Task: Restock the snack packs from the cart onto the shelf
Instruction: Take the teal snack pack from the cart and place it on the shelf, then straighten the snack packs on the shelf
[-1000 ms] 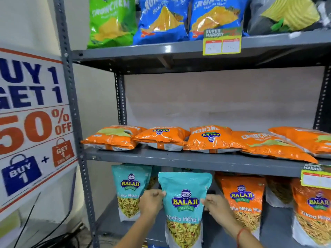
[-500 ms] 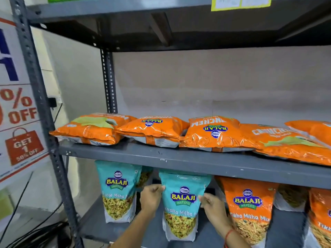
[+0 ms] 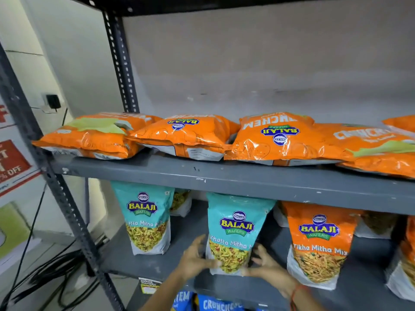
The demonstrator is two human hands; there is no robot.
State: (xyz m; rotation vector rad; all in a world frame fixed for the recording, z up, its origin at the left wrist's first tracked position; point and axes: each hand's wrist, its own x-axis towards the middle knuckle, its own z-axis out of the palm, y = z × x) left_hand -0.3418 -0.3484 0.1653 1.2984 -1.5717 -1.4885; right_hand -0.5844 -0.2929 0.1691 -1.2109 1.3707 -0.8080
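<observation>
A teal Balaji Khatta Mitha snack pack (image 3: 235, 223) stands upright on the grey lower shelf (image 3: 186, 243), under the middle shelf board (image 3: 224, 180). My left hand (image 3: 195, 259) grips its lower left corner, thumb across the front. At its lower right corner, my right hand (image 3: 267, 265) has its fingers curled against the side. Both hands are blurred. A second teal pack (image 3: 143, 212) stands to the left, an orange Tikha Mitha Mix pack (image 3: 318, 239) to the right.
Several orange chip bags (image 3: 188, 135) lie flat on the middle shelf. A grey perforated upright (image 3: 56, 194) frames the rack at left, with black cables (image 3: 45, 277) on the floor and a sale poster (image 3: 11, 162) beside it. Blue bags (image 3: 215, 304) show below the lower shelf.
The teal pack has gone further in and now stands on the lower shelf. My hands slid from its upper sides down to its bottom corners. The view tilted down and closer.
</observation>
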